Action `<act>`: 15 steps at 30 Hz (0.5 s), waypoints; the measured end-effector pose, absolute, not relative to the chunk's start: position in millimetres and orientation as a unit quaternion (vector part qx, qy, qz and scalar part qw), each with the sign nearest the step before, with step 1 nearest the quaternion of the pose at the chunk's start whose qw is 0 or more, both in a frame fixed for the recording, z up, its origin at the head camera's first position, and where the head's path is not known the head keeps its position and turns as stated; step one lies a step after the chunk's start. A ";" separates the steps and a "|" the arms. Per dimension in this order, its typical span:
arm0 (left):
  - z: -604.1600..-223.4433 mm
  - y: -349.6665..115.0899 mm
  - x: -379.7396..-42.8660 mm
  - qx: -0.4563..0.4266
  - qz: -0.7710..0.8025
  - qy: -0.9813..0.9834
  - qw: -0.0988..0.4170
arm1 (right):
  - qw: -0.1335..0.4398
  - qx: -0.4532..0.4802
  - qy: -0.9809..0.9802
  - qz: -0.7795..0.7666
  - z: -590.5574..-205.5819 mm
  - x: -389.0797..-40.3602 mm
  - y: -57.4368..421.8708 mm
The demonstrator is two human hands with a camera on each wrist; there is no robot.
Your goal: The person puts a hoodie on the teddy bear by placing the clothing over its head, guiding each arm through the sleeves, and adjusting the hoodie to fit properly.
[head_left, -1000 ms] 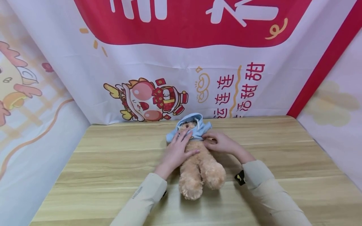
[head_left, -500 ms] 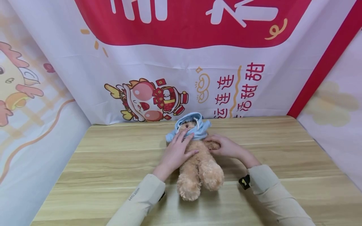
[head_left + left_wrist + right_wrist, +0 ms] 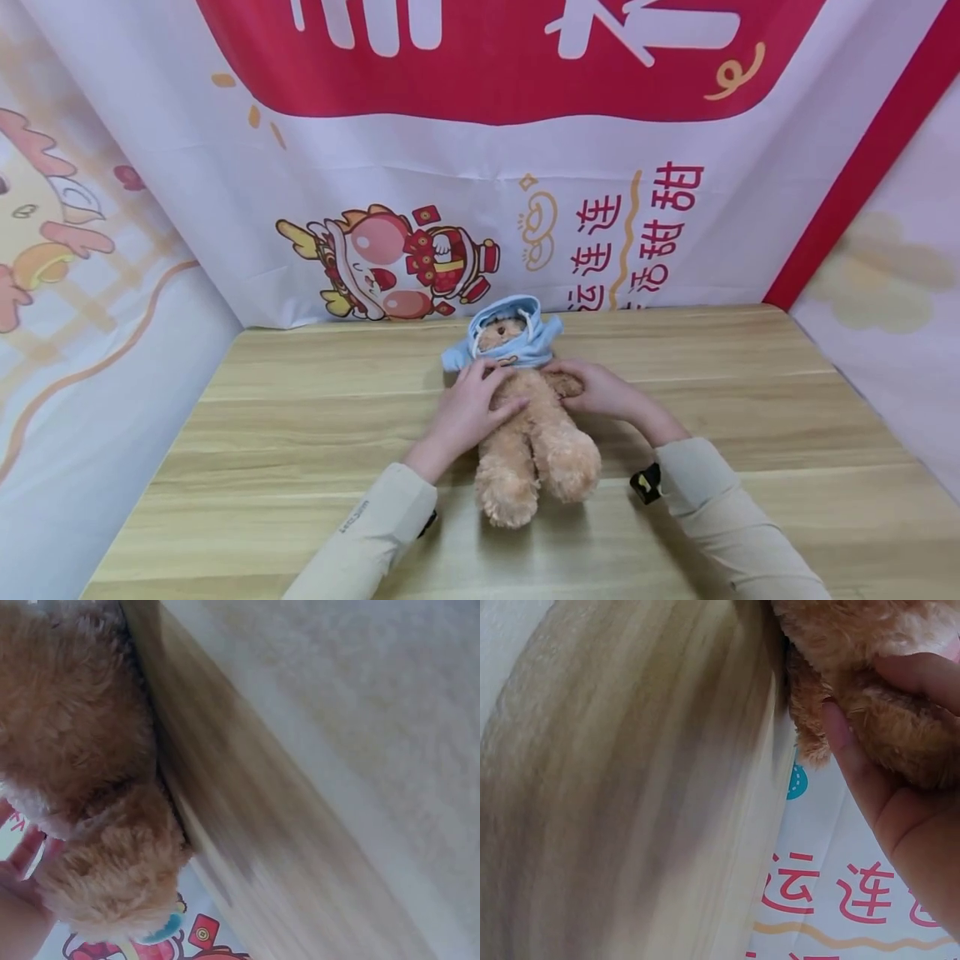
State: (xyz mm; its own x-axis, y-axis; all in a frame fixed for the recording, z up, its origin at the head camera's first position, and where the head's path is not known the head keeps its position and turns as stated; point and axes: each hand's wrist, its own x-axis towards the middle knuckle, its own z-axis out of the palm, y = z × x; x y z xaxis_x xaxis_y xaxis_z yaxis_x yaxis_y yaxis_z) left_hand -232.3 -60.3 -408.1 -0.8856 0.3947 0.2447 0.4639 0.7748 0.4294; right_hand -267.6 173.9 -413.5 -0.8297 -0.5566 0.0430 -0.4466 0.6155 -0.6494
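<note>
A tan plush teddy bear lies on its back, feet toward me. Its light blue hoodie is bunched around the head and upper chest, the hood framing its face. My left hand rests on the bear's left-hand side, fingertips by the hoodie's hem and thumb across the belly. With my right hand I hold the bear's bare arm; the right wrist view shows thumb and finger on either side of the brown fur. In the left wrist view the bear's other arm hangs below the furry body.
The wooden table extends around the bear on both sides. A white and red printed cloth hangs behind the table's back edge, close to the hood. Printed side walls stand at left and right.
My left fingers have drawn back from the bear's face to the hoodie's hem, uncovering its nose. My right hand has shifted from the hem onto the arm, now out below the hoodie.
</note>
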 end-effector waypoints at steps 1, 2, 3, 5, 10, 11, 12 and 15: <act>-408.9 -60.5 -232.0 -0.227 -0.244 -0.941 0.062 | 0.082 -0.278 0.896 -0.336 -413.8 -267.9 173.5; -409.5 -60.7 -232.2 -0.227 -0.245 -0.941 0.052 | 0.082 -0.275 0.898 -0.334 -414.4 -268.5 173.2; -410.0 -60.9 -232.3 -0.226 -0.246 -0.942 0.043 | 0.084 -0.267 0.901 -0.330 -414.7 -269.1 173.0; -411.2 -61.2 -232.8 -0.226 -0.248 -0.942 0.030 | 0.085 -0.251 0.907 -0.328 -415.3 -270.2 172.6; -412.7 -62.5 -233.8 -0.226 -0.262 -0.938 0.014 | 0.060 -0.219 0.915 -0.335 -417.6 -272.0 171.4; -412.8 -62.8 -233.9 -0.225 -0.266 -0.937 0.013 | 0.051 -0.214 0.914 -0.340 -417.8 -271.9 171.0; -412.9 -63.1 -233.8 -0.225 -0.269 -0.936 0.011 | 0.043 -0.209 0.915 -0.344 -418.1 -272.2 170.7; -414.0 -64.5 -234.1 -0.222 -0.279 -0.934 0.009 | 0.026 -0.185 0.915 -0.358 -417.5 -272.9 169.7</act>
